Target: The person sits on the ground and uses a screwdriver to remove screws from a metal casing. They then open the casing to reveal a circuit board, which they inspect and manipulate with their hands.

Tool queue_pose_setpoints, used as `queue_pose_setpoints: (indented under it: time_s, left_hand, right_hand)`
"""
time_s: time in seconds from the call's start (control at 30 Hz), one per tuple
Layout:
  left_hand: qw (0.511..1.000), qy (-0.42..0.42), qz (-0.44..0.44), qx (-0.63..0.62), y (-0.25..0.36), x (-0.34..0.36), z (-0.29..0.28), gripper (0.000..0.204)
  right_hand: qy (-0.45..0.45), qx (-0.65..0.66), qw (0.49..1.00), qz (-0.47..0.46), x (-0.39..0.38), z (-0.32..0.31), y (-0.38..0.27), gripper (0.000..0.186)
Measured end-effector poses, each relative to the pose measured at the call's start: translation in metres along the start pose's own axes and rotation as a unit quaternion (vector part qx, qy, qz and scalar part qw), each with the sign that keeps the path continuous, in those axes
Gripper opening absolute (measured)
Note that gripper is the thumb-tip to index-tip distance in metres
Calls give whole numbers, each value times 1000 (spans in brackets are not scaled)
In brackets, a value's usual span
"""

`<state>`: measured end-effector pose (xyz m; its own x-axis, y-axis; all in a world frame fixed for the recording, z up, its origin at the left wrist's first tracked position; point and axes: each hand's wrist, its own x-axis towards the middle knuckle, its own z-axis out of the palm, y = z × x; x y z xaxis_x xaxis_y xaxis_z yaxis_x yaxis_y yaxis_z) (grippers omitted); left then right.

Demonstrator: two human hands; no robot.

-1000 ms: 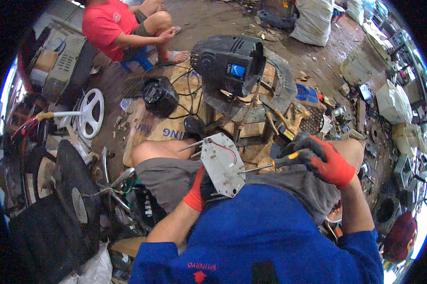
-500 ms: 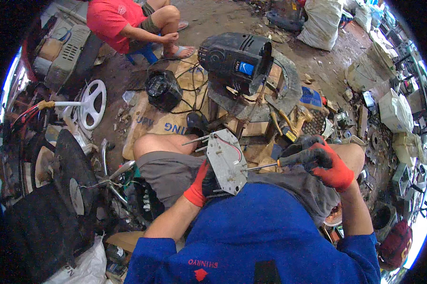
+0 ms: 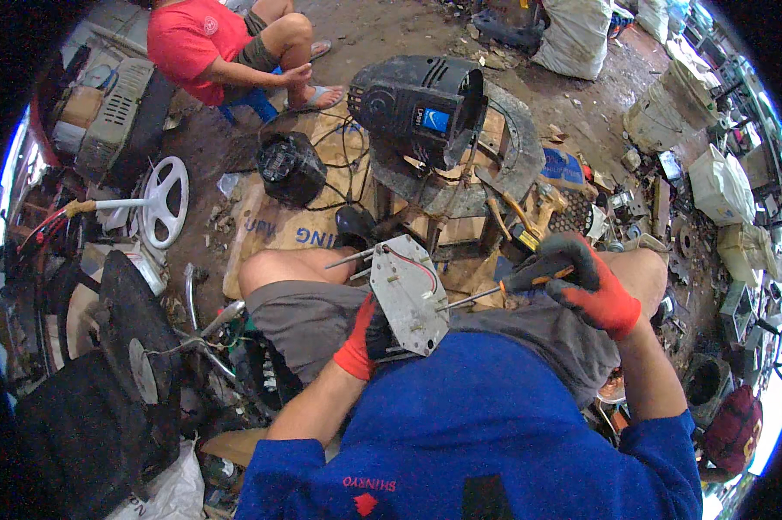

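Note:
My left hand, in a red and black glove, grips a grey metal plate from its left side and keeps it tilted above my lap. Long metal rods and short posts stick out of the plate, and a thin red wire curves across its face. In my gloved right hand is a screwdriver, its handle between the thumb and fingers. The screwdriver's tip meets the lower right part of the plate; whether it sits in a screw is too small to tell.
Ahead stands a black machine housing on a round metal base. A black motor-like part lies on cardboard with cables. Pliers and a yellow power tool lie nearby. A person in red sits far left; scrap surrounds me.
My right hand has shifted its hold on the screwdriver, its fingers now further round and more of the handle showing. The handle end has risen slightly. The whole view has moved a little.

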<state>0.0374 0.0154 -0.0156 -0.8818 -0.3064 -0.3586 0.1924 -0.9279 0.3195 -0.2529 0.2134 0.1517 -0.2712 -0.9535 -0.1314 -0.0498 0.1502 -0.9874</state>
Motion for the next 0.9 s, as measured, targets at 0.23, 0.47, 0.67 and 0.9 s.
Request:
queue_pose_setpoints:
  time_s: [0.23,0.47,0.67,0.9]
  left_hand:
    - [997,23,27,62,-2,-1,-3,50]
    - [999,-9,30,-8,4,1,23,50]
    - [1000,10,-5,-23,-2,1,-6,49]
    - [997,-17,-36,-64,2,0,5,49]
  right_hand:
    - [-40,-138,988,59,-1,-21,14,55]
    - [-42,-233,963,126,-2,-19,4,59]
    - [-103,-184,977,24,-2,-30,12,62]
    - [-30,-245,953,177,-1,-30,33,65]
